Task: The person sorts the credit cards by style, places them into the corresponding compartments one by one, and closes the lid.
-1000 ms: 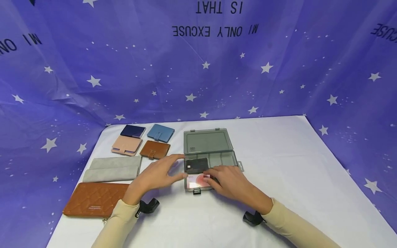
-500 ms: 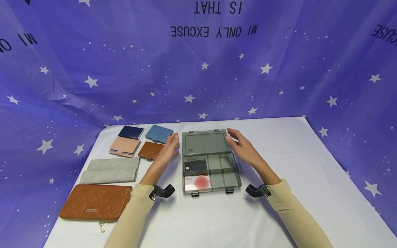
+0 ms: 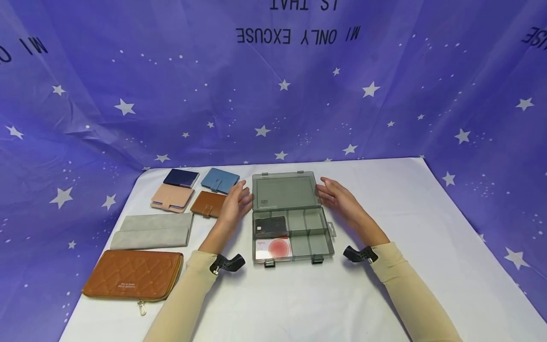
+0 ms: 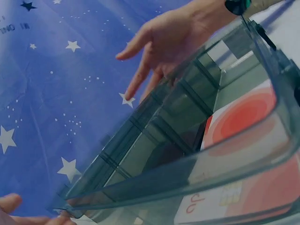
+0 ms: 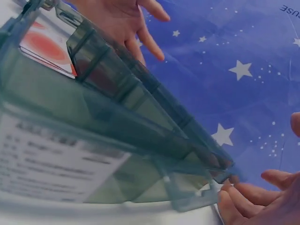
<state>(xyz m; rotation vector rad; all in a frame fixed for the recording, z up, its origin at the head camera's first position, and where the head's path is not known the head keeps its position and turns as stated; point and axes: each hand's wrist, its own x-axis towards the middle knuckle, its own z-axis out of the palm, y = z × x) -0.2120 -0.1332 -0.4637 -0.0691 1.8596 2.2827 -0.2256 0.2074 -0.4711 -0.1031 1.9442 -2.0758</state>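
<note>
A clear grey plastic compartment box (image 3: 308, 244) lies with its lid (image 3: 285, 191) folded back flat behind it. In its left compartments are a black card (image 3: 271, 226) and, nearer the front, white cards with a red circle (image 3: 273, 249). My left hand (image 3: 235, 205) is at the lid's left edge, thumb up and fingers loosely bent. At the opposite edge, the fingertips of my right hand (image 3: 342, 199) meet the lid's side. Both wrist views show fingertips beside the box's far corners; whether the left ones touch is unclear. Neither hand grips anything.
Left of the box lie a brown wallet (image 3: 208, 203), a blue wallet (image 3: 220, 180), a navy one (image 3: 181, 178) and a pink one (image 3: 173, 197). Nearer are a grey long wallet (image 3: 152, 231) and a brown quilted zip purse (image 3: 134, 274). A starry purple curtain (image 3: 273, 104) hangs behind.
My right hand has left the cards and gone to the lid's right side. My left hand has moved up from the box's left side to the lid's left edge.
</note>
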